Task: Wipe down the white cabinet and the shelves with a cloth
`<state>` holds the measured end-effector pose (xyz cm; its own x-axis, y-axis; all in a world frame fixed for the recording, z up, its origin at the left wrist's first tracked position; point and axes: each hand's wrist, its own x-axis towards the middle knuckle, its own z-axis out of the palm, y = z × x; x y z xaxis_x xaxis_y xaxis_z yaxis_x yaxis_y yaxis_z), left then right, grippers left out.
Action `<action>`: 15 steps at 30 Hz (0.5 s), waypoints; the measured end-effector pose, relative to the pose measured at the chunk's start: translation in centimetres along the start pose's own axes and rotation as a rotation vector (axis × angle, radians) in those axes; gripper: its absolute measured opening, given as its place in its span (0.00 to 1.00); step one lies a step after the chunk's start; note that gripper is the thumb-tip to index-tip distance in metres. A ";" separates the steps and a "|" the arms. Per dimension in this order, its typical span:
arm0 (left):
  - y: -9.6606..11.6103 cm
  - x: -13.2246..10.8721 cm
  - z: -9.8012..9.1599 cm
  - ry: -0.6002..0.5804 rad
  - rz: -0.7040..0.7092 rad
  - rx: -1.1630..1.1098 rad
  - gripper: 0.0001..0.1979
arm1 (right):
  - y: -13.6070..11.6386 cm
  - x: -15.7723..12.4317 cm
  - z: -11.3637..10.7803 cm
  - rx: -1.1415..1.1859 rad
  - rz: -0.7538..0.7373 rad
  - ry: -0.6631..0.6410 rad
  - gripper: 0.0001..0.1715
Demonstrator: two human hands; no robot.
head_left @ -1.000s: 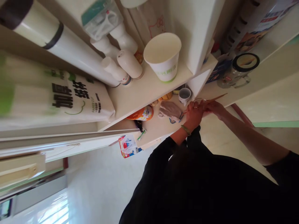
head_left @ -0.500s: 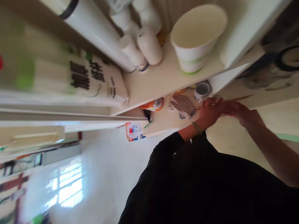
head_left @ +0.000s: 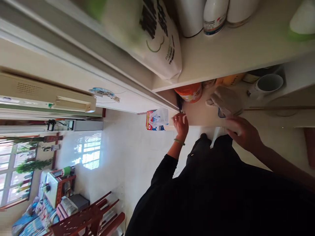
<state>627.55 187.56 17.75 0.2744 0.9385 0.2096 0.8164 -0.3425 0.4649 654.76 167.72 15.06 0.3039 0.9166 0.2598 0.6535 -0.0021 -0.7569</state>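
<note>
My left hand [head_left: 181, 127], with a ring and a green bangle at the wrist, is at the left front edge of the lower shelf [head_left: 201, 118]. Its fingers curl in by a black object [head_left: 179, 104]; whatever lies between them is hidden. Farther right, my right hand [head_left: 244, 134] reaches to the shelf edge with its thumb and fingers apart. Its fingertips are by a pale pair of gloves [head_left: 227, 100] and a blue-rimmed item [head_left: 221, 112]. A thin wooden stick [head_left: 280, 108] lies to the right of the gloves.
An orange container [head_left: 191, 93] and a white mug [head_left: 269, 83] stand on the lower shelf. Above hang over the upper shelf edge [head_left: 221, 73], a white package [head_left: 162, 49] and white bottles [head_left: 214, 19]. A red-and-blue box [head_left: 150, 120] is left of my left hand.
My hands were together at the stick on the right; they have parted. The left moved to the shelf's left end, the right stays near the gloves. The stick now lies apart from both hands.
</note>
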 end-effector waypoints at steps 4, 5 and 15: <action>-3.3 0.6 -2.1 -0.020 -0.095 0.047 0.13 | 0.0 9.0 4.1 -0.241 -0.089 -0.148 0.45; -3.7 0.9 -2.2 -0.034 -0.108 0.052 0.14 | 0.3 10.8 4.9 -0.302 -0.055 -0.168 0.47; -4.2 -0.3 -2.7 -0.159 -0.237 -0.057 0.16 | -1.9 9.6 10.2 -0.346 -0.190 -0.298 0.34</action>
<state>622.68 188.54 18.11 0.1596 0.9861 -0.0463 0.8387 -0.1107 0.5332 649.36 180.61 12.87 -0.0211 0.9880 0.1531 0.8856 0.0895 -0.4557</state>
